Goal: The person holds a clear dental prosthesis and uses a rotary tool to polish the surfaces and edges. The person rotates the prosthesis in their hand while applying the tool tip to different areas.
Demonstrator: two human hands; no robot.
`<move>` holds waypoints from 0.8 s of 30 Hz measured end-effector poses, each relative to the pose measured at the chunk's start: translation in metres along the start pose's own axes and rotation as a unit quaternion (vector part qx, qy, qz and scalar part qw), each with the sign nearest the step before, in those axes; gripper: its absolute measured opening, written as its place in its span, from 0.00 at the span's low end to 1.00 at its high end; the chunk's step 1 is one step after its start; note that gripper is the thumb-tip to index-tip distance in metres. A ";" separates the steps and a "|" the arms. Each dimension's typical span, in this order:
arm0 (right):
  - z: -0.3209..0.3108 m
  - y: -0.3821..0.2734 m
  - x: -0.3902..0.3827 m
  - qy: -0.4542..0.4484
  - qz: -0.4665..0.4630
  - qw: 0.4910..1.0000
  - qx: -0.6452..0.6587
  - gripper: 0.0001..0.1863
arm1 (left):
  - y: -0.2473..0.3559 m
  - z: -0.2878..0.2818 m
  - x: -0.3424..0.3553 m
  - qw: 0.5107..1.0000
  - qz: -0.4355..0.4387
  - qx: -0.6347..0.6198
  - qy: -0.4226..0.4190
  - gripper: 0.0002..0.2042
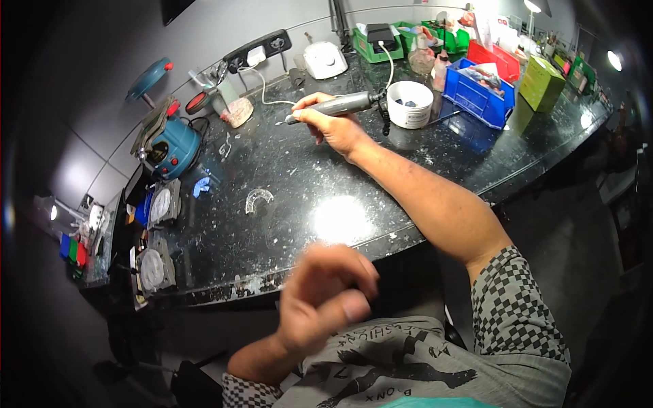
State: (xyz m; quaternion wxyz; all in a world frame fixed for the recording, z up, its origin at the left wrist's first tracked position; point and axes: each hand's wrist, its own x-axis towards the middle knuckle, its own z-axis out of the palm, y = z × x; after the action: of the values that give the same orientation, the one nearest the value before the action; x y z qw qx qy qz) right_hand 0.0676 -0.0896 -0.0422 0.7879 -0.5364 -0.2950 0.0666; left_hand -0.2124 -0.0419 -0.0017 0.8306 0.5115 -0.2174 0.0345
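My right hand (326, 126) grips a grey rotary handpiece (347, 103) over the black bench, its tip pointing left and its cord hanging beside a white tub (409, 114). My left hand (323, 296), blurred by motion, is raised near the front edge with curled fingers apart and nothing visible in it. A clear horseshoe-shaped plastic piece (258, 198) lies on the bench between and left of my hands. A small blue arch-shaped piece (201, 187) lies farther left.
A turquoise machine (177, 146) stands at the left behind two grey round-topped devices (155, 268). Tool cups (224, 92), a white device (325, 60), blue (476, 102), red (496, 58) and green (377, 49) bins and a green box (541, 87) line the back and right. The bench's front edge (224, 292) curves below.
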 end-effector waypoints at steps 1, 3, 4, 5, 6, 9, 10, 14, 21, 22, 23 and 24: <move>0.002 0.002 -0.001 0.016 -0.001 1.000 -0.002 0.09 | 0.001 0.000 0.003 0.990 0.013 0.014 -0.139 0.15; 0.004 0.004 -0.001 0.044 -0.003 0.999 -0.008 0.10 | -0.001 0.009 0.000 0.951 -0.003 -0.079 -0.298 0.13; 0.005 0.008 0.000 0.053 -0.001 0.998 -0.018 0.10 | -0.005 0.019 -0.009 0.932 -0.023 -0.187 -0.309 0.13; 0.001 0.012 -0.001 0.059 -0.018 0.998 -0.030 0.11 | -0.005 0.022 -0.005 0.927 -0.017 -0.197 -0.320 0.13; -0.007 0.014 0.000 0.056 -0.023 0.997 -0.041 0.12 | -0.002 0.022 -0.001 0.929 0.022 -0.153 -0.336 0.10; -0.004 0.008 0.005 0.036 -0.014 0.998 -0.053 0.17 | 0.023 -0.006 0.013 0.954 0.089 0.067 -0.279 0.17; 0.010 0.004 0.010 0.007 -0.024 0.998 -0.054 0.16 | 0.026 -0.022 0.007 0.971 0.151 0.107 -0.150 0.19; -0.021 -0.001 -0.001 0.012 -0.072 0.983 -0.171 0.14 | 0.025 -0.108 0.057 0.998 0.064 -0.019 0.005 0.09; -0.011 0.017 0.008 0.031 -0.130 0.945 -0.300 0.17 | 0.064 -0.204 0.075 0.630 -0.033 0.776 -0.012 0.26; -0.016 0.014 0.009 0.025 -0.120 0.954 -0.275 0.17 | 0.062 -0.204 0.079 0.637 -0.086 0.766 -0.027 0.24; -0.020 0.011 0.011 0.018 -0.110 0.962 -0.249 0.17 | 0.060 -0.203 0.083 0.642 -0.138 0.753 -0.043 0.22; -0.024 0.010 0.011 0.012 -0.113 0.961 -0.253 0.17 | 0.058 -0.200 0.082 0.672 -0.160 0.721 -0.050 0.18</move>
State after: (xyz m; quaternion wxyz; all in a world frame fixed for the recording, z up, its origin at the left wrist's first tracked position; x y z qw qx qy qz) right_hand 0.0913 -0.1001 -0.0524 0.6325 -0.6819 -0.3518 -0.1062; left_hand -0.0892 0.1452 0.0030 0.1843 0.9793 -0.0810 0.0211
